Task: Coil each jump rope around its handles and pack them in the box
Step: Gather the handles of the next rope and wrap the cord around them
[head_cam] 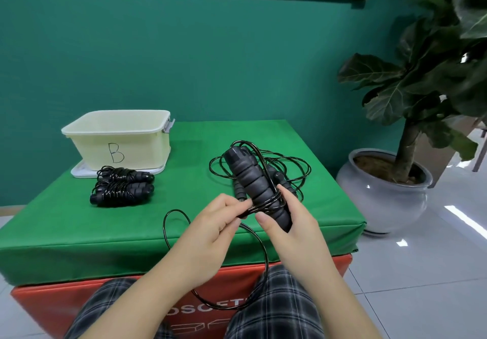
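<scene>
Plaid-trousered knees (274,309) nearest, a slack loop of glossy black cord (264,257) hanging over them. Right hand (292,226) wraps the ribbed foam handles (254,183), left hand (213,222) pinches cord against them, a few turns wound. Farther: loose rope (297,170) right on green cloth (79,233), two coiled ropes (122,186) left before cream plastic box (118,138) marked B.

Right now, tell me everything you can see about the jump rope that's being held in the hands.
The held jump rope has black ribbed, foam-looking handles paired and pointing up and away, gripped low by the right hand. Its thin glossy black cord is wound a few turns round them; the left hand pinches the cord there. The remainder hangs in a slack loop over the green-covered table edge toward the lap.
</scene>
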Available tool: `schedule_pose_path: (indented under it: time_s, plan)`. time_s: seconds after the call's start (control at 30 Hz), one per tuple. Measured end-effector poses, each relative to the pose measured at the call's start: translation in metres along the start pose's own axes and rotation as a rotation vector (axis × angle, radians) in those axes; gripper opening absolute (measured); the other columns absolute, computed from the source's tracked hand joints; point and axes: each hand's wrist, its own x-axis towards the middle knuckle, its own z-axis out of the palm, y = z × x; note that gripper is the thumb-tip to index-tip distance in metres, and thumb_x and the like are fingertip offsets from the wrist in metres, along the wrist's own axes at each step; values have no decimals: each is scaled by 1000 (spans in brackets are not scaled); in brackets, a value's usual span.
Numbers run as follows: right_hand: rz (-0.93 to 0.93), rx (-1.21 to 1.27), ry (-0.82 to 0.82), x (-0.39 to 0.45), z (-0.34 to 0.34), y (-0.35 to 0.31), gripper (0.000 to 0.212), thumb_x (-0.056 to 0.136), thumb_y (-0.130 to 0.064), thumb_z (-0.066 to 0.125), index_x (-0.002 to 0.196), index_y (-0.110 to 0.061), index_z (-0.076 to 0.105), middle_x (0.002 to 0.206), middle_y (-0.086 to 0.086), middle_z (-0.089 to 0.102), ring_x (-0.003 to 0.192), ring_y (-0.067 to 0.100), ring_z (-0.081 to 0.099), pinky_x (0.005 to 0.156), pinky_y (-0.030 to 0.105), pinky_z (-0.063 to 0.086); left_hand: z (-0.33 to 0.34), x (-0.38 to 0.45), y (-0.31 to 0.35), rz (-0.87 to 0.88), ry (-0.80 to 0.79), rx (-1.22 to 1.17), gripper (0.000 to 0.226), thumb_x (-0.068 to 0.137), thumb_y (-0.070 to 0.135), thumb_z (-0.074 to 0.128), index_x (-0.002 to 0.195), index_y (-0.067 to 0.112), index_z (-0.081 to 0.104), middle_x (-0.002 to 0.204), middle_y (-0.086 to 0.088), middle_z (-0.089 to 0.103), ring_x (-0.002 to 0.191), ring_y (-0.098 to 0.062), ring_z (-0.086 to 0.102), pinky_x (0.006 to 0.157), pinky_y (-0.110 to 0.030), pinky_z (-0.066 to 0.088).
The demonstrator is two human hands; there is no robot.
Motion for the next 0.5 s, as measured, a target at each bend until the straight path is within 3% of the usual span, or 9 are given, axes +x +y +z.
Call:
schedule_pose_path:
  time_s: [0.17, 0.3, 0.37, 0.43, 0.5]
  plan:
    - [14, 8, 13, -1, 4, 4, 53, 85, -47, 55, 134, -30, 45, 122, -16, 58, 115, 0, 50, 95, 21, 40, 0, 2, -5, -27, 131, 136, 25, 93, 22, 48, 113, 24, 62, 83, 17, 55, 84, 2, 52, 72, -7, 36]
    - [2, 105, 38, -3, 7, 2, 40, 81, -47, 53, 120, -41, 51, 109, -22, 63, 104, -7, 54, 84, 9, 40, -1, 5, -15, -229, 173, 80, 7, 84, 44, 53, 83, 39, 59, 56, 13, 51, 55, -1, 45, 54, -17, 34]
    - [3, 167, 32, -4, 9, -3, 30, 82, -44, 55, 112, -40, 56, 99, -22, 67, 94, -5, 59, 77, 8, 41, -2, 7, -20, -297, 156, -37, 12, 78, 49, 50, 78, 39, 58, 58, 8, 59, 54, 2, 47, 57, -24, 38]
    - [13, 244, 1, -4, 13, -7, 23, 82, -42, 53, 102, -34, 61, 88, -22, 67, 79, -4, 60, 70, 8, 42, -2, 9, -15, -275, 133, -123, 13, 88, 33, 50, 81, 32, 60, 65, 12, 67, 51, 10, 49, 54, -12, 35]
    - [43, 334, -41, -1, 15, -10, 24, 81, -43, 50, 93, -27, 63, 78, -20, 67, 70, -5, 57, 66, 9, 43, -2, 11, -12, -247, 119, -178, 28, 94, 24, 46, 71, 14, 57, 83, 13, 52, 42, 9, 43, 47, -9, 30]
